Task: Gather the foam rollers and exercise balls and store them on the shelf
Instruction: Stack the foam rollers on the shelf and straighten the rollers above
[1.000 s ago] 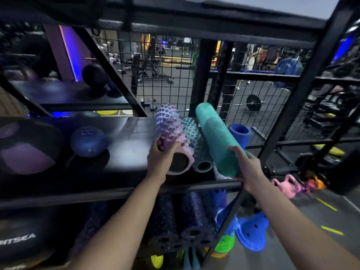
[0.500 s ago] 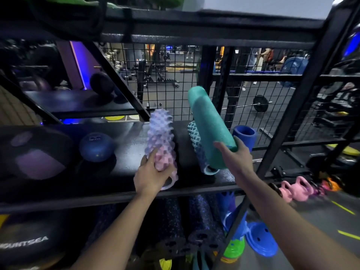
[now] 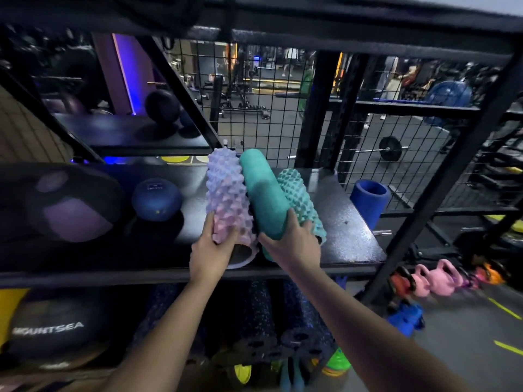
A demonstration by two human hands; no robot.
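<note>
Nearest, below the forearms: dark speckled rollers (image 3: 254, 315) stacked on the lower level, a black ball (image 3: 51, 326) to their left.

Above, at the front edge of the shelf (image 3: 348, 236): left grip (image 3: 210, 250) curled round the near end of the pink roller (image 3: 227, 205). Right grip (image 3: 291, 244) wrapped round the near end of the smooth teal roller (image 3: 264, 199), fingertips against the knobbed teal roller (image 3: 300, 199) just beside it.

All three lying lengthwise, side by side and touching, pointed toward the mesh back (image 3: 254, 114). Smooth teal one in the middle, possibly riding up on its neighbours; cannot tell whether seated flat on the shelf.

Further left on the same shelf, well apart from the rollers: a blue ball (image 3: 156, 200) and a large purple ball (image 3: 68, 210). At the right rear, by the mesh, a blue roller (image 3: 369, 198); cannot tell whether on the shelf or just past it.

Judged as the placing step, close to finished for this pair. Next: settle the smooth teal roller into the gap, make sure nothing can roll toward the front edge, then release both grips and draw back without dragging a roller out. Then look round for anything left to gather; only kettlebells (image 3: 435, 275) seen on the floor to the right, not part of the job.
</note>
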